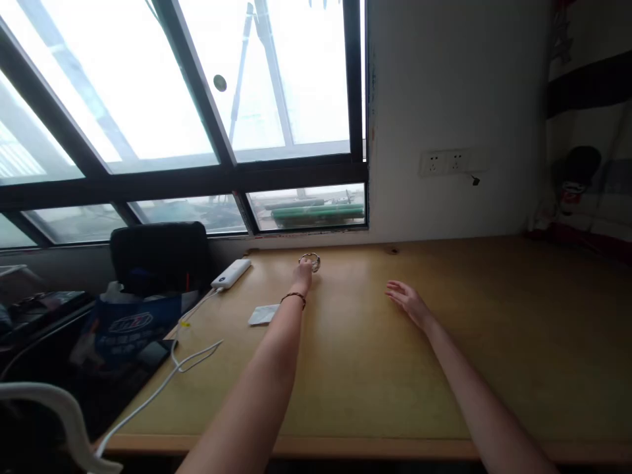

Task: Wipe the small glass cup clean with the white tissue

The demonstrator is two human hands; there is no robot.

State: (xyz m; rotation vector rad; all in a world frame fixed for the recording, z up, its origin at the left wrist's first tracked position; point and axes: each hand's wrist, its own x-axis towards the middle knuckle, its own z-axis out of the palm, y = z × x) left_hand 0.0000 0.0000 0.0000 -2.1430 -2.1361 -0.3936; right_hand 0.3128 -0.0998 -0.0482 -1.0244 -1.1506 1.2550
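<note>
My left hand (302, 275) is stretched far forward over the wooden desk (355, 368), its fingers closed on a shiny metal ring (317, 264) that looks like a bangle. The ring stands up above the far part of the desk, and the fist hides part of it. A dark beaded bracelet (295, 297) circles my left wrist. To the right, my right hand (405, 299) hovers over the desk or rests lightly on it; which of these I cannot tell. Its fingers are extended and hold nothing. Beside my left forearm lies a small white packet (263, 315), partly covered by the arm.
At the desk's left edge lies a white power strip (232, 273) with a white cable (162, 385) trailing forward. A black chair (160, 257) and a blue bag (131, 329) stand left of the desk. Behind are a window and a wall socket (447, 162).
</note>
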